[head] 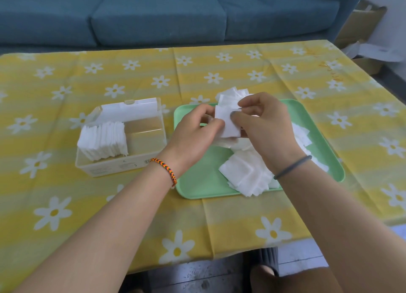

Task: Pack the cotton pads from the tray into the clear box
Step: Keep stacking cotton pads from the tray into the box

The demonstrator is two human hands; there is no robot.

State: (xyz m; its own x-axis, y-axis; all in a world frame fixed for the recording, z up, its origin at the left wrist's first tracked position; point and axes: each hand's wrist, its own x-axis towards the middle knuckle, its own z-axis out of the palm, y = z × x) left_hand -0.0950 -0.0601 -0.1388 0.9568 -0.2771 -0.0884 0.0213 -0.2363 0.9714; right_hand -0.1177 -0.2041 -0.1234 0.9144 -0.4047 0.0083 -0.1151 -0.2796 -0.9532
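Closest to the person, two bare arms reach out over a table with a yellow cloth covered in white daisies (219, 222). The left hand (193, 131), with a bright braided band on its wrist, and the right hand (263, 125), with a dark hair tie on its wrist, meet in the air above the flat mint-green plastic tray (204, 182). Both hands have their fingers curled in, and together they pinch a small bunch of square white cotton pads (228, 122). The bunch stands up on its edge, with the flat faces turned toward the person, and it is not touching the tray. Under the hands, many more loose white cotton pads (246, 174) lie in a messy heap on the tray, mostly on its near and right parts. The clear plastic box with its lid flipped back (145, 125) sits to the left of the tray, just beside it. A neat row of white pads (103, 142) already stands on edge in the left part of the box, and the right part looks bare. So the bunch has to travel left to get there, and the left hand is the nearer one to the box. It looks like the pads should stay upright to slide in next to the row. Far behind the table is a blue-grey cloth sofa (153, 13).
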